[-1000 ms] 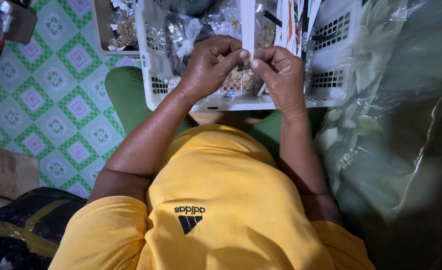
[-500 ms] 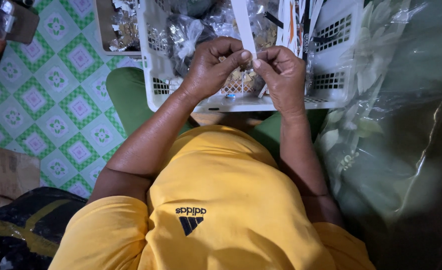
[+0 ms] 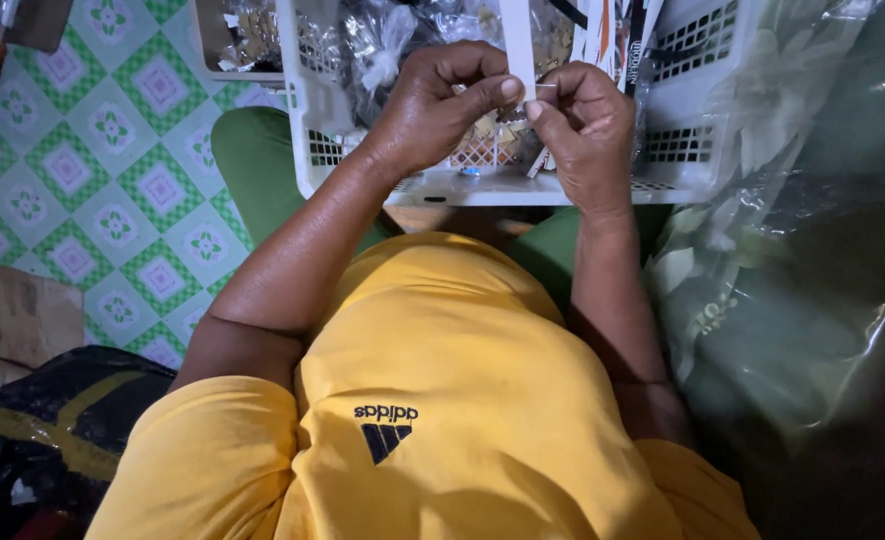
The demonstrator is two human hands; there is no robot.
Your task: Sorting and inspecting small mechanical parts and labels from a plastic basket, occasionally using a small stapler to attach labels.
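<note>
- Since half a second ago the white strip (image 3: 518,45) stands much as it did above the white plastic basket (image 3: 308,110), after rising into view from a second back; both hands hover over the same spot.
- Left hand (image 3: 433,110) has its grip closed on the strip's lower end, thumb pressed to forefinger, so the thin band stays upright above the basket's front rim.
- Right hand (image 3: 588,125) meets it from the other side, fingertips pinched together at the same end of the strip, seemingly on a small clear piece there; what it is cannot be made out.
- That strip is flat, narrow and stiff enough to stand unsupported, matte white like paper or plastic tape.
- Lattice-walled and rigid, the basket rests across the person's lap and is heaped with crinkled clear bags (image 3: 383,45) of small brownish pieces.
- Right of the basket lies a large glossy plastic sack (image 3: 793,300); left of it, green-and-white patterned floor (image 3: 83,170).
</note>
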